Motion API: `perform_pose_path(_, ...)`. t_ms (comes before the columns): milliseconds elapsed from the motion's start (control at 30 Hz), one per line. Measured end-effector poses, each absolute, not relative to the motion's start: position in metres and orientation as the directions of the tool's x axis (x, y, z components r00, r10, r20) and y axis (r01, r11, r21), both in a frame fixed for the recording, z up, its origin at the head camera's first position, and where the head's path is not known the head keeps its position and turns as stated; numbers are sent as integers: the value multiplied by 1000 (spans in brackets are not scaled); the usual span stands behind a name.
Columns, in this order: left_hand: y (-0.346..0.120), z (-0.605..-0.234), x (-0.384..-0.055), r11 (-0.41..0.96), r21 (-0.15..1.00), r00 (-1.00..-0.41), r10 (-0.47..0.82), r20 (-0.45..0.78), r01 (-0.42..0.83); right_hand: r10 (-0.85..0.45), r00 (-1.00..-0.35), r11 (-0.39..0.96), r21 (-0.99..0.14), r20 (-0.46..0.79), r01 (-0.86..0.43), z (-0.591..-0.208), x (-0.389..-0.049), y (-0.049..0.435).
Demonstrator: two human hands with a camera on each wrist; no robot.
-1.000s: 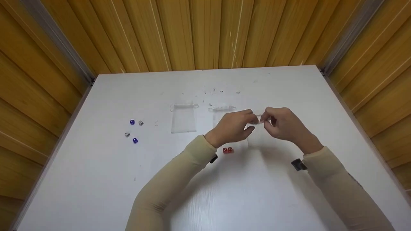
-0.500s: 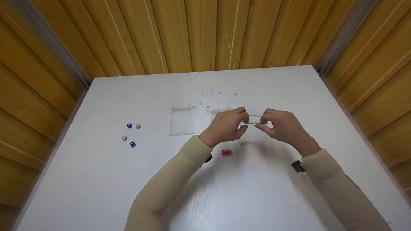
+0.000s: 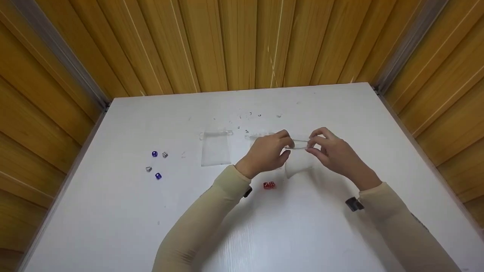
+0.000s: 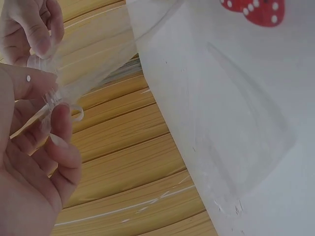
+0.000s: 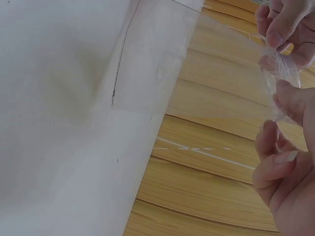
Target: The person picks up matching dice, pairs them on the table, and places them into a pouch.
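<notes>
A sheer white drawstring pouch hangs between my two hands, its body dangling over the table. My left hand pinches one side of the gathered mouth, and my right hand pinches the other with thumb and fingers. From the right wrist view, the see-through mesh stretches away from the fingertips, with a dark seam along its bottom. A small ribbon loop sticks out beside the left fingers. Two red dice lie side by side on the table, below and left of the pouch.
Another sheer pouch lies flat left of the hands; a further one is partly hidden behind the left hand. At the left lie two blue dice and two silvery ones. Slatted wooden panels surround the white table.
The hands have drawn slightly apart, stretching the pouch's mouth between them. Its body now hangs visibly below the fingers. Some right fingers have lifted and spread. The dice have stayed in place.
</notes>
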State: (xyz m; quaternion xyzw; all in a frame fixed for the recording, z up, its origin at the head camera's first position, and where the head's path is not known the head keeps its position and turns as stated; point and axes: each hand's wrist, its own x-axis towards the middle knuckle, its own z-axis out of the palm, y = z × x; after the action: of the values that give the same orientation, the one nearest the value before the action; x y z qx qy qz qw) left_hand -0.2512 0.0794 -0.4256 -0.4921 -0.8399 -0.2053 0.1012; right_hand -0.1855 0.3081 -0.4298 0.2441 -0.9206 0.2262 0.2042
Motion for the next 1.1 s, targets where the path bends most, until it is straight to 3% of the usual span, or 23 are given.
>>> perform_pose_path(367,84,-428,-250,379,273,-466,750,469,884,-379,-797,741,-361,471,-566,-425,-185,312)
perform_pose_path(633,68,-431,-243,376,393,-537,686,492,839,-376,-788,753,-335,487,-566,-423,-186,316)
perform_pose_path(767,56,-439,-240,396,412,-557,715,422,820,-369,-782,757,-326,502,-567,-424,-187,317)
perform_pose_path(933,47,-452,-236,453,455,-591,774,225,767,-378,-764,745,-318,524,-587,-425,-188,317)
perform_pose_path(1100,45,-463,-231,498,446,-585,808,71,744,-385,-759,746,-307,525,-591,-427,-189,318)
